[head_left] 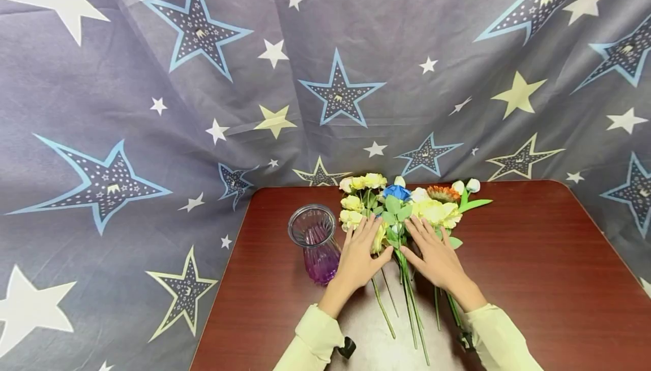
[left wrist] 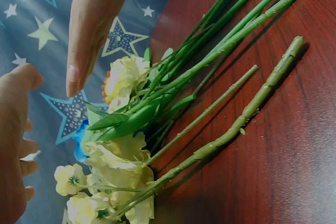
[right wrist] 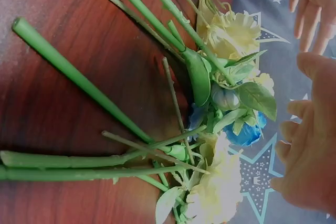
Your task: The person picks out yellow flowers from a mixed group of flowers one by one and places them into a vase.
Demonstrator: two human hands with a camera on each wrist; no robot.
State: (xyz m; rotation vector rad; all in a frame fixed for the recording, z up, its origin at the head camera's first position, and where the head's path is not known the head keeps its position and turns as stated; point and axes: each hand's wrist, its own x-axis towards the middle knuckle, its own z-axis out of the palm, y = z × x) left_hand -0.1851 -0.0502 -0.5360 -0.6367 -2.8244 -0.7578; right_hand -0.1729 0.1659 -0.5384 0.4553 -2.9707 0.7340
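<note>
Vase [head_left: 321, 263] left of flowers [head_left: 396, 192]

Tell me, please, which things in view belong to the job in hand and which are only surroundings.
Belonging to the job:
flowers, lying loose
left hand and right hand, spread over them
glass vase, probably, near the left hand

Only surroundings:
table
star-patterned cloth, hanging behind

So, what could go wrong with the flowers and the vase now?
The vase stands close beside the left hand, so a sideways bump might tip it over. Some stems lie crossed over each other, so pulling one might drag others along.
</note>
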